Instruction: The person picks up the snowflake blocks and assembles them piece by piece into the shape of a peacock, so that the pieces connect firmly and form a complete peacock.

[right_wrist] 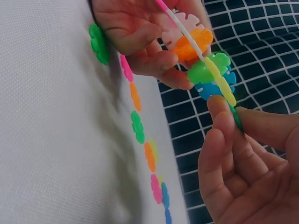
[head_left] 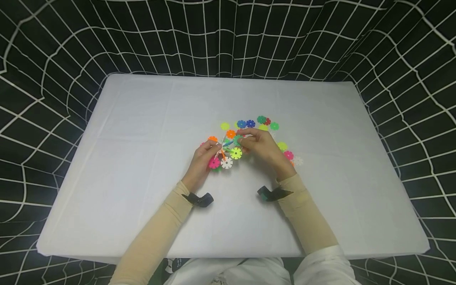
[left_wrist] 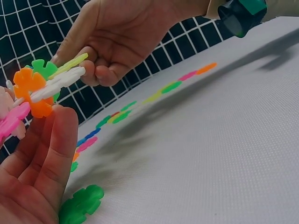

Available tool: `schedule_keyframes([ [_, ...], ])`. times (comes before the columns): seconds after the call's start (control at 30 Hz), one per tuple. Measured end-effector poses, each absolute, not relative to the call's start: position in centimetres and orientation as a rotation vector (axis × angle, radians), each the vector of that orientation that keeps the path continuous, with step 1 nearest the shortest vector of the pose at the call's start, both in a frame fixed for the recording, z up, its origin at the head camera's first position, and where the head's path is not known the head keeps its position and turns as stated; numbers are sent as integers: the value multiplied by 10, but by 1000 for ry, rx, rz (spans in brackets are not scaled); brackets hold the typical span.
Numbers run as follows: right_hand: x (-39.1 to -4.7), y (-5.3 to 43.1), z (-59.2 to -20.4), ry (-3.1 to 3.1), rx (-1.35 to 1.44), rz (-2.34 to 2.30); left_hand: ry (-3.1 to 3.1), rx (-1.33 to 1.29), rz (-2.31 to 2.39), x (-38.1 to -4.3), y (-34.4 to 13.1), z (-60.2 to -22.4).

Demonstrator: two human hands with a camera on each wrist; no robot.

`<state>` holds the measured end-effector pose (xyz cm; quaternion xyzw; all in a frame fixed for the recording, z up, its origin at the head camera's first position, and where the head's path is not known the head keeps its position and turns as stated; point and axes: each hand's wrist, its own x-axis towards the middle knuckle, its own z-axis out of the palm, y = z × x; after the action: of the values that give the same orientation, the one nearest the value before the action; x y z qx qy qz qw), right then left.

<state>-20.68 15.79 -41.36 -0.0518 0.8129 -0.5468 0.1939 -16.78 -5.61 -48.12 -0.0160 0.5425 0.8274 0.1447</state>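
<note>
My left hand (head_left: 200, 163) holds a cluster of interlocked snowflake discs above the table. In it are a pink disc (head_left: 214, 162), a white disc (head_left: 226, 162), a yellow disc (head_left: 236, 153) and an orange disc (left_wrist: 32, 91). A blue disc (right_wrist: 203, 91) and a light green disc (right_wrist: 205, 72) also belong to it, slotted at angles. At the cluster's right side, my right hand (head_left: 265, 147) pinches a green disc (right_wrist: 237, 120) between thumb and fingers. That disc's edge meets the yellow one in the right wrist view. The left fingers partly hide the cluster's far side.
Loose discs lie flat on the white table (head_left: 142, 126) behind and right of the hands, among them a blue disc (head_left: 251, 124) and a pink disc (head_left: 288, 155). One green disc (left_wrist: 81, 205) lies below the left hand. Dark netting (head_left: 199, 39) surrounds the table.
</note>
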Motion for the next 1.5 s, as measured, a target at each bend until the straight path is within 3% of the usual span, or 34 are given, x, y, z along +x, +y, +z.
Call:
schedule_keyframes([
  [1.1, -204, 151, -420, 2311, -180, -1467, 1600, -72, 2374, -167, -55, -481],
  [1.5, -222, 197, -421, 2431, 22, -1442, 1596, -56, 2360, -167, -57, -480],
])
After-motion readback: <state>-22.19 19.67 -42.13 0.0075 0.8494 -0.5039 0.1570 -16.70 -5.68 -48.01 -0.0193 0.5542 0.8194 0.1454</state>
